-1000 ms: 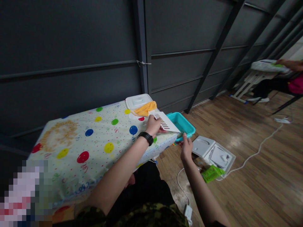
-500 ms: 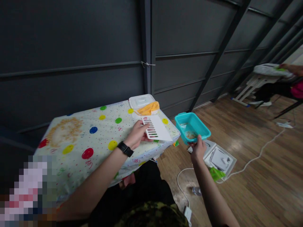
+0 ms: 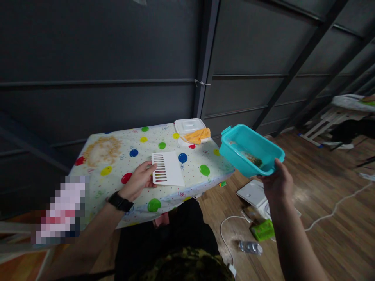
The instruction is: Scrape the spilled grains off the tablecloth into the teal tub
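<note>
My left hand (image 3: 142, 175), with a dark watch on its wrist, grips a flat white scraper (image 3: 172, 168) by its slotted edge, just over the table. A turquoise plastic basin (image 3: 238, 156) is in my right hand (image 3: 277, 181), held by its near right rim. It hangs tilted off the table's right end, with small brownish crumbs (image 3: 253, 159) inside. On the far left of the tablecloth (image 3: 164, 195) lies a patch of pale yellowish crumbs (image 3: 104, 151), some of it smeared. The fingertips under the basin's rim are partly hidden.
A white lid (image 3: 189, 125) and an orange cloth (image 3: 197, 136) lie at the table's back right corner. On the floor are a white box (image 3: 253, 193), a green packet (image 3: 263, 230), a plastic bottle (image 3: 250, 247) and a white cable (image 3: 222, 230). A dark panelled wall (image 3: 131, 43) stands behind.
My left hand has moved the scraper leftward, toward the crumbs and away from the table's right end. My right hand has lifted the basin and tilted it more; the view has turned slightly left.
</note>
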Available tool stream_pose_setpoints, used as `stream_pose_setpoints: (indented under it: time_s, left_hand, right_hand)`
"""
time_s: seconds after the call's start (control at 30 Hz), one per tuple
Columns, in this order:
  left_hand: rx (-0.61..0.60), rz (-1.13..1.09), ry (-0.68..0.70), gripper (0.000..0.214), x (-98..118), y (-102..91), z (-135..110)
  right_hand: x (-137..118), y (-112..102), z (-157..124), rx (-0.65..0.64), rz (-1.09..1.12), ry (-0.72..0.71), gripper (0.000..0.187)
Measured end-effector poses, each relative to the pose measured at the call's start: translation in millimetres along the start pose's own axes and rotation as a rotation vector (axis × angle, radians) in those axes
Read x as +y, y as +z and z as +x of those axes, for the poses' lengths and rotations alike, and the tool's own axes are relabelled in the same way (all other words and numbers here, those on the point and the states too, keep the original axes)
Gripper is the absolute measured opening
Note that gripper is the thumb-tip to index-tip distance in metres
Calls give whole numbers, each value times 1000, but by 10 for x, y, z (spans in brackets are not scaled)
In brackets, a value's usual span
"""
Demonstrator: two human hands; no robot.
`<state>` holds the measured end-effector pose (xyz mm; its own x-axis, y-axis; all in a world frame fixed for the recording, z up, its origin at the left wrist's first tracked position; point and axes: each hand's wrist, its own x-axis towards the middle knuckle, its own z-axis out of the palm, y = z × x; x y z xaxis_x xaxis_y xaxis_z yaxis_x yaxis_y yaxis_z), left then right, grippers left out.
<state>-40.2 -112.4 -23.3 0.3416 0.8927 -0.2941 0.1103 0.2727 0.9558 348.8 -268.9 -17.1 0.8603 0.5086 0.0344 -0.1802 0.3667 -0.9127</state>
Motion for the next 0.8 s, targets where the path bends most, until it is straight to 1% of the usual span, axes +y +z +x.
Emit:
stream_pose_setpoints:
  time_s: [0.07,0.13,0.23,0.33,0.4,0.43,0.5,0.53,0.6,0.7,0.8]
  left_hand:
    - [-15,38,-8,33,-8,-81,-49]
    - [-23,93,8,40,-17,-149,-96]
    - [-46,159,49,44,-29,-229,-161]
    - [-54,137,79,50,-21,-278,-226]
    - [-41,109,115,47,-1,-301,-264]
    - [-69,81,128,43,11,-313,-277]
    - [-165,-33,109,45,31,-347,-288]
    - [-193,-83,94,50,39,-370,-285]
    - [-212,-168,81,58,46,-430,-264]
    - [-168,-242,102,64,53,-543,-202]
    - [-90,-262,133,64,88,-656,-126]
  right_hand:
    - [-41,248,-117,-75,26,59,28]
    - [-22,500,-243,-150,28,128,26]
    - [84,876,-417,-268,15,230,25]
    - [214,1243,-552,-376,34,324,26]
    - [300,1467,-614,-432,58,374,26]
    - [345,1569,-637,-452,64,396,26]
    - [440,1748,-664,-477,59,436,27]
    - [489,1825,-670,-487,53,452,28]
    - [581,1960,-675,-507,44,469,29]
    - [681,2132,-677,-555,47,470,30]
    - [724,2286,-692,-583,38,458,31]
